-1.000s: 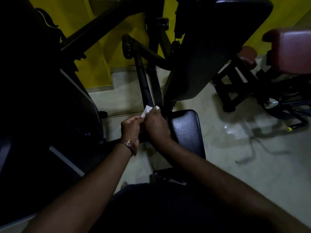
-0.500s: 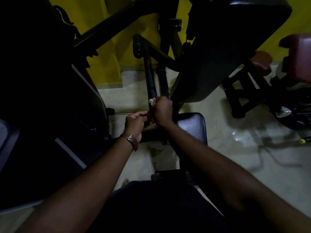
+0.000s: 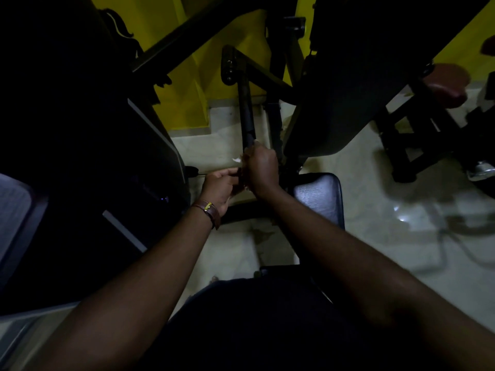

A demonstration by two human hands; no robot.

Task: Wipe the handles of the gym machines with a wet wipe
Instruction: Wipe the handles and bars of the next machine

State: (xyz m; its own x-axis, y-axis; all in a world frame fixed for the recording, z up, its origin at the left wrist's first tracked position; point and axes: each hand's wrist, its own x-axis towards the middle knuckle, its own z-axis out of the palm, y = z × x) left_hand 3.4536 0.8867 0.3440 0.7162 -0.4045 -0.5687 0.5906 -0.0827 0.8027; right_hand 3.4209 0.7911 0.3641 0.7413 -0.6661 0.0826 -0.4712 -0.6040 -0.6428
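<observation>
A black machine handle (image 3: 246, 111) slants down from its pivot toward me in the dim light. My right hand (image 3: 261, 170) grips its lower part, with the white wet wipe (image 3: 237, 159) under the fingers; only a small corner of the wipe shows at the left of the fist. Just below and to the left, my left hand (image 3: 219, 186), with a brown watch strap on the wrist, curls its fingers round the handle's bottom end and touches the right hand.
A large black back pad (image 3: 348, 89) hangs at the right of the handle, with a black seat pad (image 3: 318, 199) below it. Dark machine frames fill the left. A machine with red pads (image 3: 450, 84) stands at the right on a pale floor (image 3: 375, 236). A yellow wall (image 3: 187, 97) lies behind.
A second ago both hands held the wipe in the air. The right hand has since carried it up onto the handle and closed round it; the left hand followed to the handle's end.
</observation>
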